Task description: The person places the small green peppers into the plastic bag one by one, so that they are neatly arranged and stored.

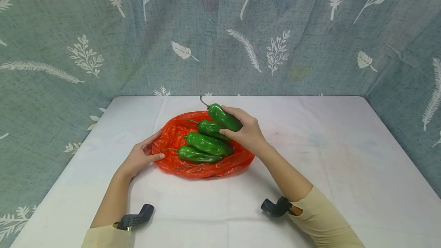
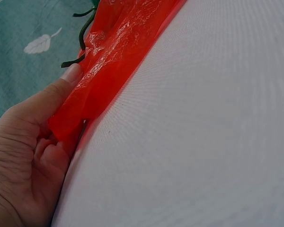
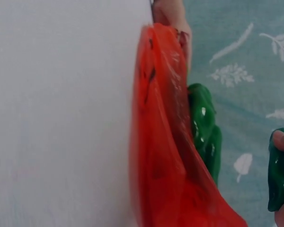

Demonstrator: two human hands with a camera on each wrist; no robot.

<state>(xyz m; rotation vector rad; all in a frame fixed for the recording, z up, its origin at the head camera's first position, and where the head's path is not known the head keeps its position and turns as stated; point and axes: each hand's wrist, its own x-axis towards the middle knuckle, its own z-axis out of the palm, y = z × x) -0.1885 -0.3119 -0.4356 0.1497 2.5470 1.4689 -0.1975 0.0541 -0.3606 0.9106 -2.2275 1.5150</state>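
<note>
An orange-red plastic bag (image 1: pixel 213 172) lies spread with its mouth wide, holding several long green peppers (image 1: pixel 207 144) with curved stems. My left hand (image 1: pixel 139 158) grips the bag's left rim; in the left wrist view the thumb (image 2: pixel 72 75) lies along the rim and the other fingers curl against the outside. My right hand (image 1: pixel 247 130) holds one green pepper (image 1: pixel 220 115) above the bag's far right side, thumb on one side and fingers on the other, stem pointing up and left. In the right wrist view this held pepper (image 3: pixel 279 175) is raised beside the others, partly cut off by the frame.
The bag lies on a table with a white cloth (image 1: pixel 327 163). Behind and at both sides hangs a grey-green curtain (image 1: pixel 213 49) with white leaf prints. A dark wrist device (image 1: pixel 136 217) is on the left forearm and another (image 1: pixel 276 206) on the right.
</note>
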